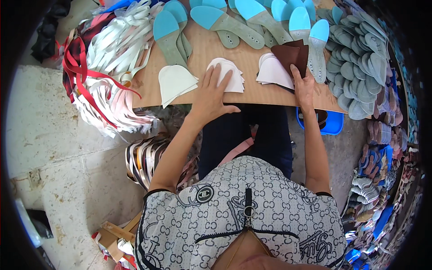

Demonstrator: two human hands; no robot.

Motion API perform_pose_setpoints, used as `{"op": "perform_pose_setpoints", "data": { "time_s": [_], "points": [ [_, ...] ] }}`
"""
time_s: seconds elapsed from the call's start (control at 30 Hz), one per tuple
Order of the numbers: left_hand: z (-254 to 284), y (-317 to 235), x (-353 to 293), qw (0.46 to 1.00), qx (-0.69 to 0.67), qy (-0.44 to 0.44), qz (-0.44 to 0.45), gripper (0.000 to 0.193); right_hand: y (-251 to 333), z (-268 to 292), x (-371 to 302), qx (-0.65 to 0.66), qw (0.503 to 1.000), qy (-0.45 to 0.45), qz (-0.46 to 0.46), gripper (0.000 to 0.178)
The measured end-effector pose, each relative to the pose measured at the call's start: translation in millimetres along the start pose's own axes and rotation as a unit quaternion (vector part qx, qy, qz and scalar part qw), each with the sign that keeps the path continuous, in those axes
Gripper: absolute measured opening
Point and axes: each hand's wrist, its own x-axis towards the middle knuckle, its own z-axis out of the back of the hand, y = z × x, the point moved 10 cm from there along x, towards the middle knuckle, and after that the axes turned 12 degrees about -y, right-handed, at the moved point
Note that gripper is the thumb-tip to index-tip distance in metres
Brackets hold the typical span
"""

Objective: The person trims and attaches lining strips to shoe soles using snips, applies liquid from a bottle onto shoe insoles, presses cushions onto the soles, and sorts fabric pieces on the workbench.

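My left hand (210, 96) lies flat with fingers spread on a fanned stack of white rounded pieces (235, 82) near the table's front edge. In my right hand (304, 90) are dark brown leather-like pieces (288, 55), pinched between thumb and fingers. They partly cover another stack of white pieces (273, 72), which has something dark beneath it. A third white stack (174, 82) rests to the left of my left hand. How many brown pieces I hold is hard to tell.
Grey insoles with blue ends (245, 29) line the back of the wooden table (202, 49). Grey oval pieces (355, 63) are heaped at right. White strips (119, 40) and red strips (85, 83) hang over the left side. A blue bin (334, 127) stands below the front edge.
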Motion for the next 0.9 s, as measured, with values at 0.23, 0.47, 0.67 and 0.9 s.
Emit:
{"op": "perform_pose_setpoints", "data": {
  "time_s": [0.23, 0.47, 0.67, 0.9],
  "points": [
    [-4.8, -10.7, -36.4, 0.997, -0.022, 0.046, -0.065, 0.06, -2.8, 4.9, -2.2, -0.001, 0.998, 0.0, -0.06, 0.028],
    [106.3, 65.6, -35.9, 0.979, 0.032, -0.192, 0.061, 0.055, 4.3, 2.8, -3.8, -0.006, 0.999, 0.002, -0.048, 0.024],
    [118.2, 86.2, -45.0, 0.967, 0.074, -0.222, 0.101, 0.051, 7.7, 6.6, -1.5, -0.003, 1.0, -0.014, -0.018, 0.025],
    [58.0, 131.3, -77.0, 0.976, -0.01, -0.045, 0.213, 0.067, -11.2, 5.3, -1.1, -0.01, 0.994, -0.019, -0.11, 0.025]
  ]
}}
